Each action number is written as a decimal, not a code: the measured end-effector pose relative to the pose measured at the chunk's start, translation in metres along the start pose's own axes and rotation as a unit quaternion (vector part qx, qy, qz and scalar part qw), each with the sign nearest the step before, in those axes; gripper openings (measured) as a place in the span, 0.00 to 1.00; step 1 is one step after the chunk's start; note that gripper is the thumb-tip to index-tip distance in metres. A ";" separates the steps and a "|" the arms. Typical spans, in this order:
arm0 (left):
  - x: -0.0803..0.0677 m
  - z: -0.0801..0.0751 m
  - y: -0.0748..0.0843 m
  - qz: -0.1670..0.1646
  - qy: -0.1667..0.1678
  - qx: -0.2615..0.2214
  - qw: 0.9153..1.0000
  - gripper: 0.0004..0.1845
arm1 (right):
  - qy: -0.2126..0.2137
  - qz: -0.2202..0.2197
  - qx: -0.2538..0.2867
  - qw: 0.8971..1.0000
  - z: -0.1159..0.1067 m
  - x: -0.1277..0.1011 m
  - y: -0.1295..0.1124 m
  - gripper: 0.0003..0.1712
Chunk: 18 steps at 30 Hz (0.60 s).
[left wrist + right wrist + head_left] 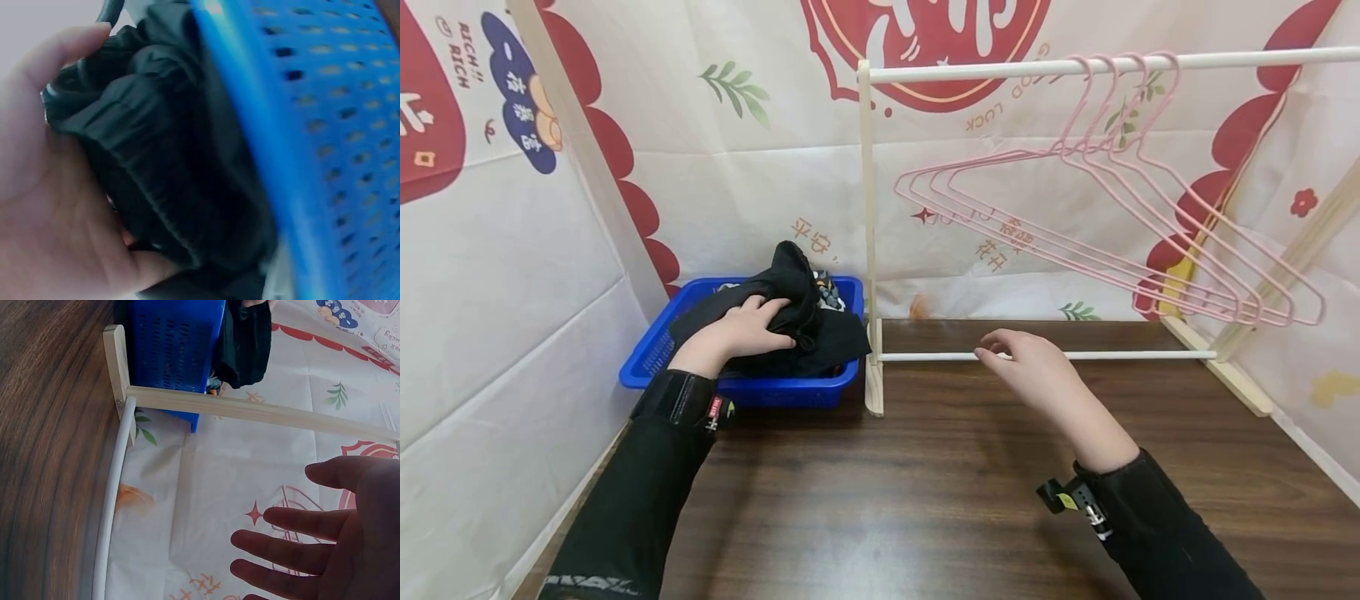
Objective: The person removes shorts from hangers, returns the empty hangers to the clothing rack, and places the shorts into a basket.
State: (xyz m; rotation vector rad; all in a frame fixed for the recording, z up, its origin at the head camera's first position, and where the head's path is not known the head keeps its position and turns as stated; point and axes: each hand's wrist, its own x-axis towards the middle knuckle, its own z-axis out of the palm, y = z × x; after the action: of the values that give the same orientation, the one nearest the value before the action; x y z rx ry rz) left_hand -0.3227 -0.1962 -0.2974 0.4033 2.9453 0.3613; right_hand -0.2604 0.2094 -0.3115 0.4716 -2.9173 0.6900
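My left hand (741, 332) grips a pair of black pants (786, 279) in the blue basket (782, 393). In the left wrist view, the thumb and fingers close round the gathered elastic waistband (140, 162), and a dark cord loops near a fingertip. More black cloth spills over the basket's right rim, and a patterned piece (829, 292) shows behind it. The right hand (1041, 379) is held above the table in front of the rack's lower bar, holding nothing. Its fingers (284, 550) are spread and relaxed in the right wrist view.
Right of the basket stands a clothes rack with a wooden post (868, 208) and a white top rail (970, 73). Several pink hangers (1112, 150) hang from it. A white lower bar (925, 357) runs above the brown table (880, 500). Printed cloth walls (737, 192) surround the table.
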 end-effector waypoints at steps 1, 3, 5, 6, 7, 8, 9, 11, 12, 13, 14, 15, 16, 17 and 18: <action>-0.003 -0.002 0.002 -0.002 0.005 0.001 1.000 0.43 | 0.000 -0.001 0.000 1.000 0.000 0.001 0.000 0.26; -0.007 -0.006 0.005 -0.008 0.018 0.001 1.000 0.44 | 0.002 -0.002 0.000 1.000 0.000 0.002 0.001 0.26; -0.012 -0.010 0.008 -0.016 0.034 0.002 0.999 0.45 | 0.005 -0.003 -0.001 1.000 0.001 0.004 0.002 0.26; -0.013 -0.011 0.010 -0.021 0.044 0.002 0.999 0.45 | 0.006 -0.003 -0.001 1.000 0.001 0.004 0.002 0.25; -0.015 -0.013 0.011 -0.027 0.057 0.003 0.998 0.44 | 0.008 -0.003 -0.001 1.000 0.001 0.004 0.002 0.25; -0.016 -0.014 0.012 -0.034 0.070 0.004 0.997 0.44 | 0.010 -0.003 -0.001 1.000 0.002 0.004 0.003 0.25; -0.018 -0.014 0.014 -0.042 0.083 0.006 0.996 0.44 | 0.010 -0.002 -0.001 1.000 0.002 0.004 0.003 0.24; -0.020 -0.015 0.016 -0.055 0.106 0.012 0.993 0.44 | 0.010 -0.002 -0.003 1.000 0.002 0.004 0.004 0.24; -0.022 -0.015 0.017 -0.061 0.117 0.016 0.991 0.44 | 0.010 -0.003 -0.003 1.000 0.002 0.004 0.004 0.24; -0.023 -0.015 0.018 -0.067 0.128 0.020 0.989 0.45 | 0.010 -0.004 -0.004 1.000 0.003 0.004 0.004 0.25; -0.024 -0.016 0.020 -0.070 0.138 0.024 0.988 0.45 | 0.010 -0.003 -0.004 1.000 0.002 0.003 0.004 0.25; -0.025 -0.016 0.022 -0.073 0.148 0.028 0.986 0.44 | 0.010 -0.003 -0.004 1.000 0.002 0.003 0.004 0.25; -0.027 -0.016 0.023 -0.076 0.160 0.030 0.984 0.43 | 0.010 -0.002 -0.004 1.000 0.001 0.003 0.004 0.25; -0.028 -0.017 0.025 -0.080 0.173 0.033 0.981 0.42 | 0.010 -0.001 -0.003 1.000 0.000 0.003 0.004 0.25; -0.028 -0.018 0.028 -0.081 0.189 0.034 0.978 0.39 | 0.012 -0.001 -0.003 1.000 -0.001 0.003 0.005 0.25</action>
State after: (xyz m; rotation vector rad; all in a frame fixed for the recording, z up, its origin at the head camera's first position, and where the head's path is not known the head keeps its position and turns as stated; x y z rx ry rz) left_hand -0.2919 -0.1822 -0.2703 0.1056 3.3378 0.3502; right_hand -0.2648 0.2131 -0.3115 0.4635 -2.8955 0.6810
